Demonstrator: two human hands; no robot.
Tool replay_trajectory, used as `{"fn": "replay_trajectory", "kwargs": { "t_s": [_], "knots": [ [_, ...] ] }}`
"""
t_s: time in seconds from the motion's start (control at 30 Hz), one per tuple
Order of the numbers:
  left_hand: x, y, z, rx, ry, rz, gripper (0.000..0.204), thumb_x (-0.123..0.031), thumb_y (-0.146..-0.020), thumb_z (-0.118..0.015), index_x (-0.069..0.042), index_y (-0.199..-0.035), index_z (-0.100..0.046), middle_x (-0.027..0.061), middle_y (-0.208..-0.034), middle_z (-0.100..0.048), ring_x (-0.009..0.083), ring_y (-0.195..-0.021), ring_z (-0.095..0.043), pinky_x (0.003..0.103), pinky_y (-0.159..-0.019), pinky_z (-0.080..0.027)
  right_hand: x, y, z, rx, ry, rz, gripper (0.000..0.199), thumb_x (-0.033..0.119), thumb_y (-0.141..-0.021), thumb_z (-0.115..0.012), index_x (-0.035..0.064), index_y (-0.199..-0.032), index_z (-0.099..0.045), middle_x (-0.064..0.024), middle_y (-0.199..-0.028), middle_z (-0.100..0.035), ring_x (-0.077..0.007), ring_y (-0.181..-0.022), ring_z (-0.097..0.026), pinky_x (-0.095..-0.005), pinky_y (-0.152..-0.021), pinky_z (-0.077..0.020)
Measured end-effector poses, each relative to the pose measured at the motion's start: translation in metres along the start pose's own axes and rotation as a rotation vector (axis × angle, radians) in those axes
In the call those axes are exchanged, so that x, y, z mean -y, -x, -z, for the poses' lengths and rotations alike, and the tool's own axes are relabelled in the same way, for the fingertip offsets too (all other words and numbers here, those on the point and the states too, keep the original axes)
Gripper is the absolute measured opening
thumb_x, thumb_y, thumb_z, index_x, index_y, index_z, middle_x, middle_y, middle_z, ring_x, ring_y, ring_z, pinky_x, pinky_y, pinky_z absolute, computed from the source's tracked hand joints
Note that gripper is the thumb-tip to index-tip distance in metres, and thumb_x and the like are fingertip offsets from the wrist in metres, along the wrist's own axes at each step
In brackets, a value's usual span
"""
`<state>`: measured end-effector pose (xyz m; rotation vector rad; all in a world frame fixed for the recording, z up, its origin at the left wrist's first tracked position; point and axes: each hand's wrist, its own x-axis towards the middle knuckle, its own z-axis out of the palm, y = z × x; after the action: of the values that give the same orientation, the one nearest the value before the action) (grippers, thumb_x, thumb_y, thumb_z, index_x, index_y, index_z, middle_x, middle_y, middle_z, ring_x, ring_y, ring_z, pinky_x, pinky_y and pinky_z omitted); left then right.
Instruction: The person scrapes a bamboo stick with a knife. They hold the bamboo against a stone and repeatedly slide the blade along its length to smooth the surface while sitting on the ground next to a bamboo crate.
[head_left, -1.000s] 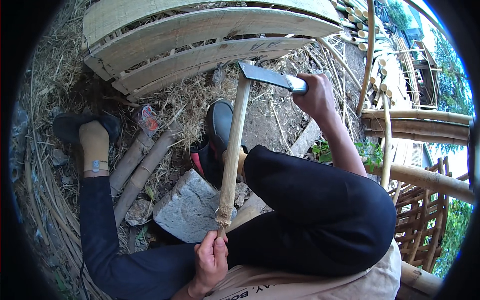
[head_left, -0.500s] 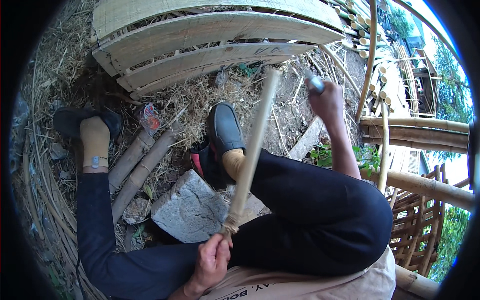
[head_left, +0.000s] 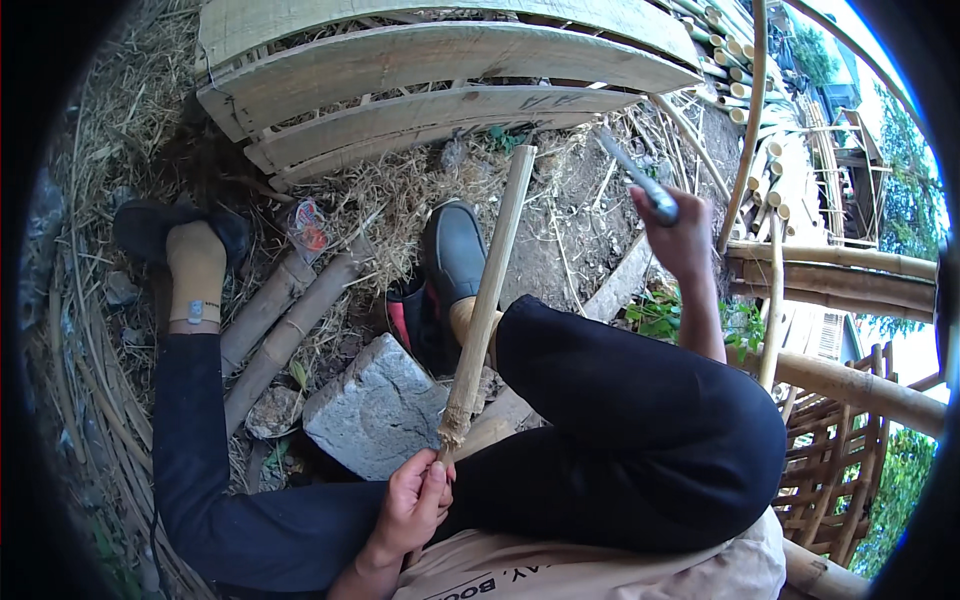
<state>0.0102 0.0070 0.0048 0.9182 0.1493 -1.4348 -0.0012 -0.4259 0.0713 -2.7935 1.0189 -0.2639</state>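
While lettering (head_left: 478,587) marks cloth (head_left: 640,570), left hand (head_left: 413,500) pinches stick (head_left: 487,305) and right hand (head_left: 682,232) clenches knife (head_left: 640,180).

Our left hand (head_left: 416,498): long pale wooden stick (head_left: 488,290), gripped below its frayed band (head_left: 456,424). Our right hand (head_left: 680,236): grey metal-bladed tool (head_left: 654,192), apart from the stick. We also count one angular grey stone (head_left: 375,412), one slatted pale wooden structure (head_left: 450,62).

Black trousers (head_left: 640,430), tan socks (head_left: 195,275), dark shoes (head_left: 455,250)
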Motion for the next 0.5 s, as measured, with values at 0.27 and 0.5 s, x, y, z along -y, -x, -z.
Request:
{"fn": "replay_trajectory", "kwargs": {
  "t_s": [0.27, 0.5],
  "knots": [
    [-0.002, 0.006, -0.002, -0.01, -0.019, -0.024, 0.025, -0.024, -0.11, -0.046, -0.003, -0.098, -0.051, -0.0054, -0.059, -0.038, 0.0016, -0.047, -0.031, 0.022, -0.043, -0.023, 0.039, -0.004, -0.023, 0.172, -0.002, 0.169, 0.016, 0.02, -0.073, -0.073, 0.0073, -0.083, -0.076, -0.0188, -0.07, -0.067, -0.0395, -0.071, -0.067, -0.0471, -0.073, -0.0541],
    [0.009, 0.006, -0.005, -0.118, -0.458, -0.219, 0.029, -0.023, -0.107, -0.048, -0.002, -0.088, -0.053, 0.0015, -0.054, -0.047, 0.0085, -0.046, -0.048, 0.028, -0.045, -0.036, 0.038, -0.007, -0.02, 0.172, 0.068, 0.127, 0.022, 0.016, -0.072, -0.067, 0.0095, -0.089, -0.079, -0.0182, -0.072, -0.069, -0.0377, -0.072, -0.069, -0.0461, -0.078, -0.0553]
  ]
}}
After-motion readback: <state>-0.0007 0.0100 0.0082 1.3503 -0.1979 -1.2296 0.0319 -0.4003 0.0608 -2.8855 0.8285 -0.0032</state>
